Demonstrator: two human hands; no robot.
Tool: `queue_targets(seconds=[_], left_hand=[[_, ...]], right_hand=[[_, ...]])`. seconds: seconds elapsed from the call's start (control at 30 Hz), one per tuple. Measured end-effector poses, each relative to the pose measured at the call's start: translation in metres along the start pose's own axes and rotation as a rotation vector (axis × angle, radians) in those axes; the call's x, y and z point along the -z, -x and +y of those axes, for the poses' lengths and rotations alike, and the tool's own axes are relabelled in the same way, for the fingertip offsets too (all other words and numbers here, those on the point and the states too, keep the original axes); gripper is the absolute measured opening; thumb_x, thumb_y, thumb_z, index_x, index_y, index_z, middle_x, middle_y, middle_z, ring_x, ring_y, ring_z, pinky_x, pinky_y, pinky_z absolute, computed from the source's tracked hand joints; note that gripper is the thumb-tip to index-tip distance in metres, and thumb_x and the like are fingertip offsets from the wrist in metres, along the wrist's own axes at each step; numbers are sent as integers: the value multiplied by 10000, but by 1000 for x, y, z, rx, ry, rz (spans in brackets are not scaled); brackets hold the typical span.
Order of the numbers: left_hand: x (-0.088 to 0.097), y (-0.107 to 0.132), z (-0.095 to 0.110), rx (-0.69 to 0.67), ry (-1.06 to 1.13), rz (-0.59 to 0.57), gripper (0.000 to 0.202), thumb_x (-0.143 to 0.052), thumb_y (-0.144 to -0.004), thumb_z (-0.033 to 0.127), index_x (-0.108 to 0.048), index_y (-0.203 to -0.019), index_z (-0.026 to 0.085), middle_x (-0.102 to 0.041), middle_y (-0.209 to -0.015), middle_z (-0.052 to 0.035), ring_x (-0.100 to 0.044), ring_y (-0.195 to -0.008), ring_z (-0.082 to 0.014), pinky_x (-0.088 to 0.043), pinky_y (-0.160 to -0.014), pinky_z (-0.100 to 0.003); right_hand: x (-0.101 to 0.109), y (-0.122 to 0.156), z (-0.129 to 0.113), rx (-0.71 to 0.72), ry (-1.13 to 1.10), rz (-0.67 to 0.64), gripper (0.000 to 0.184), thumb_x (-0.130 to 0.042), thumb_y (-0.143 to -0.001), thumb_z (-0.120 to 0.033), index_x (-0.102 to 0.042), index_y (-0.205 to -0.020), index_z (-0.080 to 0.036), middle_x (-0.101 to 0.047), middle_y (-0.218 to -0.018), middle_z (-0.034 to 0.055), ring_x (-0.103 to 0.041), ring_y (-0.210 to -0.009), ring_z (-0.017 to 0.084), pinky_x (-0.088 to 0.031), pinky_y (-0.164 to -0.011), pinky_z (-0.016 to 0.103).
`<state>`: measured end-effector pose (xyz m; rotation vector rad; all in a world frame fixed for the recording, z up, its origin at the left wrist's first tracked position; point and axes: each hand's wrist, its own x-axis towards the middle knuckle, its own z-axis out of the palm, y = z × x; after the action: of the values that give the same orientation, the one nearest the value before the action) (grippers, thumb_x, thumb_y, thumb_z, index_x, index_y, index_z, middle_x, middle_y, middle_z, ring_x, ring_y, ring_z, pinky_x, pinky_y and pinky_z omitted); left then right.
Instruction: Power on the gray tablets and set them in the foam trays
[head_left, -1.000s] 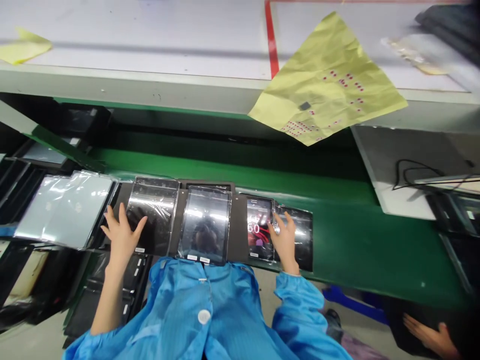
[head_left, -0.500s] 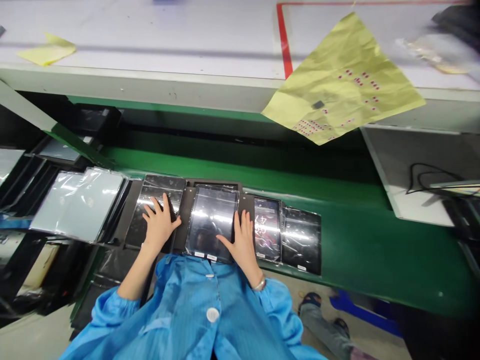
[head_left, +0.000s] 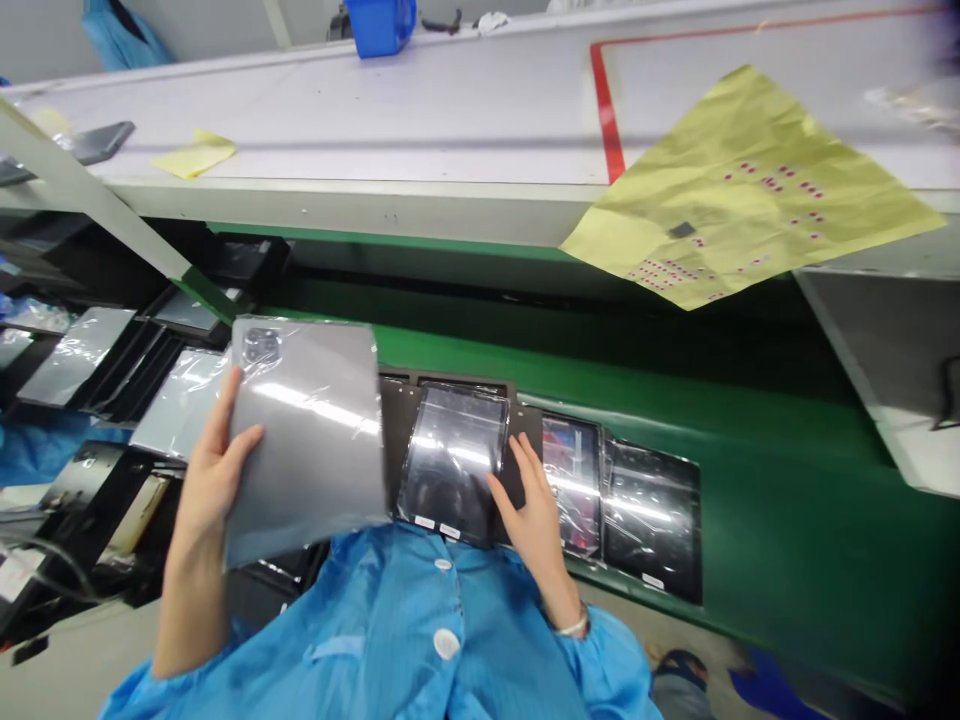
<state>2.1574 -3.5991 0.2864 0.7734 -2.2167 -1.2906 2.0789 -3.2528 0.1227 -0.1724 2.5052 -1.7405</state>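
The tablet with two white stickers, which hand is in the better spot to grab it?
Probably the right hand: it looks empty, and its thumb is by the right edge of the stickered tablet. The left hand is farther off and holds a grey tablet.

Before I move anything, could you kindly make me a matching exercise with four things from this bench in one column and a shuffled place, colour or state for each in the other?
Column one:
1. Grey tablet
2. Large paper sheet
3. Bin
4. Right hand

Column two:
A. Yellow with red dots
B. Spread open at the right edge of a dark-screened tablet
C. Held in the grip of the left hand
D. Blue, at the far side of the white shelf

Right pairs: 1-C; 2-A; 3-D; 4-B
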Motion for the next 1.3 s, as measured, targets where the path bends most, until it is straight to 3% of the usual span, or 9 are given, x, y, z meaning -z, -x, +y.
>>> queue_targets(seconds=[0.2,0.27,0.37,0.43,0.5,0.63,0.73,0.9,1.3], left_hand=[[-75,59,36,-14,269,-95,369,-708,-905,480,-765,-1215,288,-736,-1328,-11,-680,-1243,-253,-547,-1098,-345],[-92,72,42,-110,254,-225,308,-682,-931,483,-794,-1130,276,-772,-1212,-35,-712,-1161,-248,-581,-1046,-351],[-108,81,51,-188,274,-345,428,-695,-946,423,-683,-1360,314,-764,-1196,-56,-736,-1059,-221,-624,-950,-346],[-116,77,59,-249,322,-292,592,-752,-917,365,-561,-1477,336,-733,-1177,-53,-736,-922,-175,-641,-822,-300],[-122,67,70,-373,331,-202,568,-812,-873,307,-607,-1403,314,-676,-1128,-36,-695,-808,-124,-612,-702,-243],[-130,53,86,-659,213,-53,238,-823,-855,160,-737,-1063,239,-612,-922,14,-608,-733,-96,-564,-688,-250],[-131,59,94,-894,129,84,218,-787,-845,33,-737,-945,220,-633,-783,27,-621,-739,-120,-549,-670,-271],[-117,74,110,-1344,-97,-194,114,-717,-931,86,-750,-850,160,-748,-731,19,-703,-688,-108,-597,-658,-250],[-107,81,115,-1275,-121,-253,128,-672,-962,71,-756,-879,120,-773,-721,20,-719,-699,-114,-573,-630,-260]], right_hand=[[21,0,-67,-118,-721,-324,873,-580,-854,-836,-525,-1538,-297,-620,-1512,149,-638,-1351,354,-589,-1043,538],[28,3,-78,-132,-727,-209,933,-631,-750,-899,-644,-1426,-255,-725,-1362,157,-696,-1262,367,-624,-980,509],[40,11,-84,-208,-566,100,858,-826,-630,-792,-727,-1265,-224,-824,-1064,126,-787,-985,341,-656,-868,482],[48,17,-85,-260,-504,218,740,-894,-612,-675,-748,-1172,-214,-829,-922,100,-786,-842,312,-658,-809,468],[56,23,-88,-269,-493,259,609,-917,-603,-602,-767,-1047,-212,-828,-894,97,-782,-822,304,-656,-798,456],[64,33,-95,-239,-484,315,451,-929,-607,-522,-778,-903,-216,-830,-862,86,-784,-780,284,-660,-749,409],[66,37,-97,-243,-492,329,424,-935,-606,-480,-784,-902,-216,-832,-855,79,-788,-786,282,-658,-751,400],[68,43,-97,-296,-537,354,406,-932,-603,-460,-778,-892,-221,-830,-820,68,-775,-712,265,-636,-652,362],[66,53,-99,-287,-633,374,346,-963,-612,-395,-810,-872,-226,-823,-750,44,-778,-613,251,-639,-560,312]])
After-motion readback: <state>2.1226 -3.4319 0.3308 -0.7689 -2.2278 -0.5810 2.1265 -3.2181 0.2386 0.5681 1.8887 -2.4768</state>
